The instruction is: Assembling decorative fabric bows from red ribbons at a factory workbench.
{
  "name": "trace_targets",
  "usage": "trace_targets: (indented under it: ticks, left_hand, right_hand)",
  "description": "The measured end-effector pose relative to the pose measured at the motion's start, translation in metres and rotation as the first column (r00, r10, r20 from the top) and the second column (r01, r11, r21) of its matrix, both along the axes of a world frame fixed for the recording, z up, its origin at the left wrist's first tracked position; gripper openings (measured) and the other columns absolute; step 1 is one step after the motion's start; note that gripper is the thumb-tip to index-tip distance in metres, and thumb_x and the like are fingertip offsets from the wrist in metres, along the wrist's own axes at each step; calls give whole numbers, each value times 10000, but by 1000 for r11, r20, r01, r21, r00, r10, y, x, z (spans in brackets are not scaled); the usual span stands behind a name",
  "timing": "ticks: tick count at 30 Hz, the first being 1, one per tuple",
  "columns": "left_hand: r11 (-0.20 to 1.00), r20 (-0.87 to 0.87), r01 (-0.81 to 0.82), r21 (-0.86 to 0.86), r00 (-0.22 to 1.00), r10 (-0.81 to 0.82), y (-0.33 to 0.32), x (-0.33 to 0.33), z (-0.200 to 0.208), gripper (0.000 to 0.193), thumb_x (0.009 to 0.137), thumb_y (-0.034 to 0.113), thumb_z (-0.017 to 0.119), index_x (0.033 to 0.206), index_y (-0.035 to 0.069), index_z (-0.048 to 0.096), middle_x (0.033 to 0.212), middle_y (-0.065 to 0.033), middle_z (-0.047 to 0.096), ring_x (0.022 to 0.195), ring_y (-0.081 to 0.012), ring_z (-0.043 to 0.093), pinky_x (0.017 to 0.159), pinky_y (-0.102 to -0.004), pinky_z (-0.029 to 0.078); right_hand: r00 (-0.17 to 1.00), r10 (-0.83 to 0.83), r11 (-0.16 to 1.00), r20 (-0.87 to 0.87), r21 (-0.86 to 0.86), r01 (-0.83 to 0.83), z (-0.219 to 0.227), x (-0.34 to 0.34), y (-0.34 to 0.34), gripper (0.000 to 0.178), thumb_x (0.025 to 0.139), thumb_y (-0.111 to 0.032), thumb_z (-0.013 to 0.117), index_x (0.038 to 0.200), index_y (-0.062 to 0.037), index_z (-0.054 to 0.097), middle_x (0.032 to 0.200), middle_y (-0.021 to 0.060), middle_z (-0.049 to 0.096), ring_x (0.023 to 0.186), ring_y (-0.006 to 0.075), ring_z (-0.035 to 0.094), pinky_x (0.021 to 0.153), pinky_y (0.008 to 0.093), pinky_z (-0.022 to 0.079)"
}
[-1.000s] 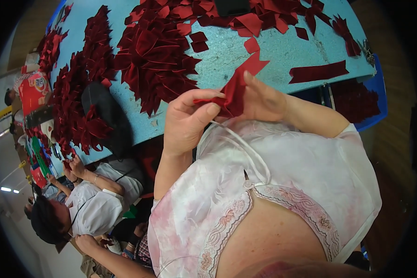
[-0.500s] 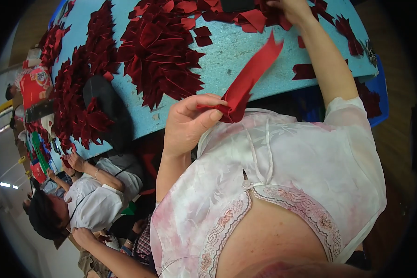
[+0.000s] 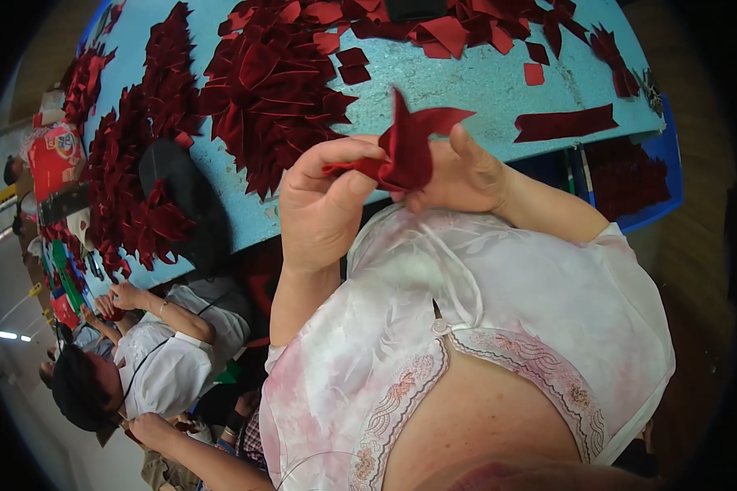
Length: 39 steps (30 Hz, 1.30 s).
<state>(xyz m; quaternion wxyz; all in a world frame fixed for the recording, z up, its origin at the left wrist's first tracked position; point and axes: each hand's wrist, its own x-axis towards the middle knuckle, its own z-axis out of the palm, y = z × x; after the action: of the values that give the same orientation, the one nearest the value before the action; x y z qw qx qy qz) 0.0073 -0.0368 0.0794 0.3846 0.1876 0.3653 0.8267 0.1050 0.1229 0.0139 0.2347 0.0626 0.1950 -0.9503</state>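
Left hand (image 3: 323, 204) is pinching a folded strip of dark red cloth (image 3: 409, 159) between thumb and fingers. The cloth is sitting between both hands, in front of the blouse (image 3: 540, 286) and near the tabletop's front edge, its pointed ends sticking up and out. Right hand (image 3: 469, 176) is resting against the cloth's far side, thumb raised; its other fingers are partly hidden, so cannot tell whether they are gripping. Beyond, a flat red strip (image 3: 565, 123) is lying on the blue tabletop (image 3: 458, 88). A heap of pointed red bows (image 3: 274, 106) is spreading to the left; loose red pieces (image 3: 438, 39) are lying along the back. Farther left, past a co-worker (image 3: 172, 360) in white, a red bag (image 3: 57, 159) is showing a pale printed label.
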Motion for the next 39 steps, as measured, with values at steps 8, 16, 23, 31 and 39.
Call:
trace_targets:
  ticks: [8, 16, 23, 31, 39]
  left_hand:
    - [987, -192, 70, -144, 977, -97, -8, 2, -12, 186, 811, -14, 646, 994, -38, 621, 995, -119, 625, 910, -193, 580, 822, -298, 458]
    - [920, -529, -15, -391, 822, -212, -9, 6, -18, 208, 747, -16, 688, 951, 15, 657, 962, -109, 619, 931, -199, 572, 801, -288, 449]
    - [880, -688, -185, -437, 699, -194, -10, 7, -18, 222, 746, -4, 697, 958, 57, 671, 1047, -111, 565, 964, -198, 552, 799, -282, 443]
    - [906, -504, -138, -399, 859, -91, -4, 8, -28, 194, 792, 3, 676, 984, 30, 663, 1148, -108, 511, 990, -153, 531, 806, -254, 443]
    - [857, -210, -107, -504, 978, -1, 1, 11, -28, 186, 836, 36, 662, 1012, -19, 640, 994, -63, 605, 865, -97, 560, 761, -217, 450]
  right_hand:
    - [930, -362, 925, -66, 95, 367, -5, -24, 32, 400, 829, -304, 682, 1123, -52, 586, 1078, 83, 617, 958, 178, 591, 809, 316, 486]
    - [943, -197, 518, -268, 788, 332, 45, -57, 44, 210, 817, -266, 701, 857, -66, 649, 768, 7, 616, 712, 84, 568, 684, 243, 465]
    - [972, -63, 300, -225, 925, 233, 53, -65, 44, 231, 805, -292, 717, 770, -71, 662, 632, -20, 575, 525, 56, 489, 463, 215, 376]
    - [975, -19, 174, -221, 960, 221, 75, -62, 39, 271, 800, -348, 714, 780, -82, 669, 613, -33, 573, 515, 44, 481, 459, 205, 372]
    - [990, 8, 76, -142, 987, 141, 77, -60, 39, 283, 799, -362, 714, 825, -81, 690, 660, -34, 613, 562, 38, 513, 504, 206, 405]
